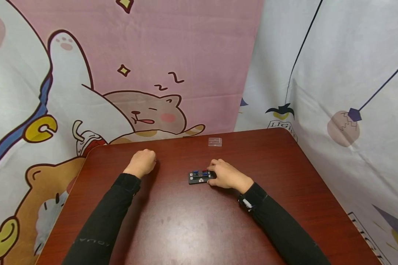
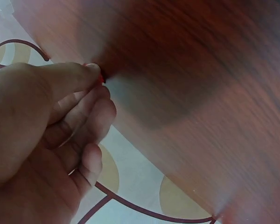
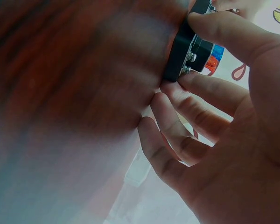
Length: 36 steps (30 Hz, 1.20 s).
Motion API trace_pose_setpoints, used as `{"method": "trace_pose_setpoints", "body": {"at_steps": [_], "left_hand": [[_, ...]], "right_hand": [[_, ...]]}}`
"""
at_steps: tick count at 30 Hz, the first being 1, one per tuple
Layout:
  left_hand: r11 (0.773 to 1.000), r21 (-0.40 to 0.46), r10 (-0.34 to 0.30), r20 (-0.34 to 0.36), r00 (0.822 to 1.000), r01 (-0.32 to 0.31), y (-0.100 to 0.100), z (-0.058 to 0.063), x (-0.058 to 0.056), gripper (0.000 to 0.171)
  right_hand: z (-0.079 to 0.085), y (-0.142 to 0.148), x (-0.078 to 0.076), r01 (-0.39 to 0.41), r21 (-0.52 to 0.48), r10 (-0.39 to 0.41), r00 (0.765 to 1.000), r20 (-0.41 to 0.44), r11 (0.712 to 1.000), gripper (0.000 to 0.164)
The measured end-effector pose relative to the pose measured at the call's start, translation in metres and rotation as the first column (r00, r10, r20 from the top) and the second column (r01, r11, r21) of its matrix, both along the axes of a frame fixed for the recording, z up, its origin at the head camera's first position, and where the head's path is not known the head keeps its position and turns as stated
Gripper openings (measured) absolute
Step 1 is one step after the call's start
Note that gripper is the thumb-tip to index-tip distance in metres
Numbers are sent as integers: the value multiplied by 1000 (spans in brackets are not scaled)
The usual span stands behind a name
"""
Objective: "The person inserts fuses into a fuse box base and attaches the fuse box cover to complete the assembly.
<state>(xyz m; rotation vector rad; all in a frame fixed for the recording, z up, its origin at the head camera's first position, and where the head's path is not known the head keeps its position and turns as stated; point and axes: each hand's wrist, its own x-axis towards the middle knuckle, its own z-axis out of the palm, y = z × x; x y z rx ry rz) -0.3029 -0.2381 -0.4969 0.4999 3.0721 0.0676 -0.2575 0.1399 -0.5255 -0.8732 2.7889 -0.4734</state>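
My left hand (image 1: 140, 163) is over the left part of the table, well apart from the black device. In the left wrist view, its thumb and fingertips pinch a tiny red piece (image 2: 101, 78), mostly covered by the fingers. To the right, my right hand (image 1: 228, 175) grips the right end of a small black rectangular device (image 1: 195, 180) by its edges. Blue and red blocks (image 3: 218, 51) and metal screws (image 3: 192, 57) top its black base (image 3: 177, 49). The outer fingertips of that hand rest at the tabletop.
Near the back edge of the brown wooden table (image 1: 185, 213) lies a small clear plastic case (image 1: 215, 142). A pink and white cartoon curtain (image 1: 199, 44) hangs right behind the table, and a white one (image 1: 345, 81) hangs on the right.
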Motion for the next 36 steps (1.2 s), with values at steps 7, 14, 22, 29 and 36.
{"method": "trace_pose_setpoints", "body": {"at_steps": [7, 14, 22, 29, 36], "left_hand": [[999, -9, -53, -100, 994, 53, -3, -5, 3, 22], [989, -2, -149, -146, 978, 150, 16, 2, 16, 12], [970, -20, -242, -226, 944, 244, 50, 16, 31, 11], [934, -90, -357, -282, 890, 346, 81, 27, 48, 9], [909, -137, -418, -290, 861, 395, 106, 34, 61, 6]], "right_hand": [[1, -1, 1, 6, -3, -6, 1000, 9, 1000, 57], [4, -1, 2, 7, 2, -7, 1000, 20, 1000, 58], [4, -1, 1, 4, 0, -4, 1000, 17, 1000, 57], [3, -1, 1, 3, -5, -3, 1000, 21, 1000, 57], [4, -2, 0, 2, -6, -2, 1000, 9, 1000, 54]]}}
